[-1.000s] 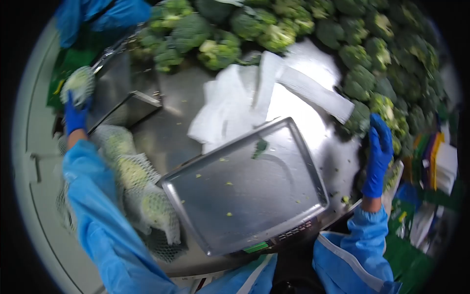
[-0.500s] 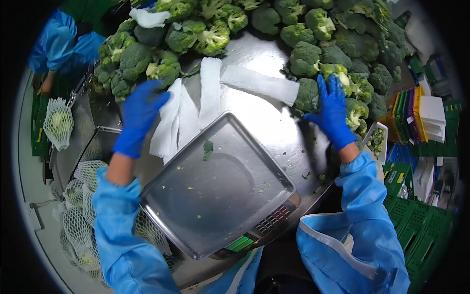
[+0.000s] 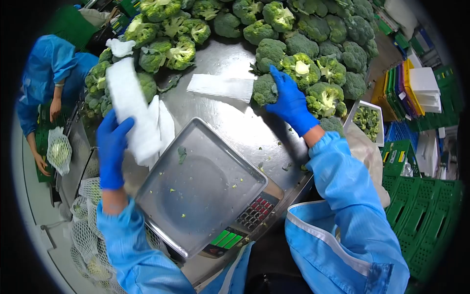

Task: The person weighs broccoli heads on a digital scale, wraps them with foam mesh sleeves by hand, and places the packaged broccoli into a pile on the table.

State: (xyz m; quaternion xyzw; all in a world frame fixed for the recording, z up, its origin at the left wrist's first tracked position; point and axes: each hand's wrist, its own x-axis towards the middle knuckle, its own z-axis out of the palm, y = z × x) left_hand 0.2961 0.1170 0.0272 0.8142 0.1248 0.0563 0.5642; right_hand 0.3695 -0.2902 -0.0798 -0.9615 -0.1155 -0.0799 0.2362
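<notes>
My left hand (image 3: 111, 154), in a blue glove, is by a white mesh strip (image 3: 131, 105), its thumb at the strip's left edge. Thumb and forefinger are apart; the other fingers are partly hidden. More white strips (image 3: 166, 125) lie under and beside it. On the right, my gloved right hand (image 3: 293, 105) curls round a broccoli head (image 3: 264, 90) from its right side, forefinger above and thumb below. Another white strip (image 3: 220, 87) lies flat, its right end against that head. In front of me sits a weighing scale's metal tray (image 3: 196, 196), with green crumbs.
Broccoli heads (image 3: 313, 29) are heaped along the table's far side. Netted heads (image 3: 90, 230) lie at lower left. A co-worker's blue sleeve (image 3: 46, 63) and hands are at far left. At right stand a white tub (image 3: 367, 125) of florets and green crates (image 3: 421, 215).
The view has shifted right. One white strip has swung left over the others, towards my left hand, which is lower. My right hand's fingers have moved round the broccoli head.
</notes>
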